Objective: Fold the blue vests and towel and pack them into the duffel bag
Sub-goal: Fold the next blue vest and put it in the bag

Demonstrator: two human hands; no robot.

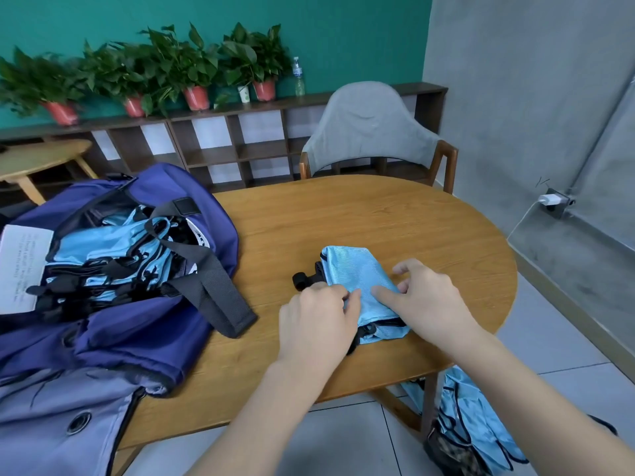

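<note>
Resting on the bench [395, 214], the open duffel bag [144, 324] lies left of my hands, stuffed with blue vests [113, 249]. Just ahead of my fingers sits the folded vest [357, 273], its black straps [304, 278] poking out on the left. My left hand [316, 324] pinches the vest's near edge; my right hand [426, 297] presses on it with fingers spread and loosely bent.

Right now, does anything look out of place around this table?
Yes: more blue vests hang in a heap below the table edge, lower right, near the floor, not yet folded or packed in the duffel bag.
</note>
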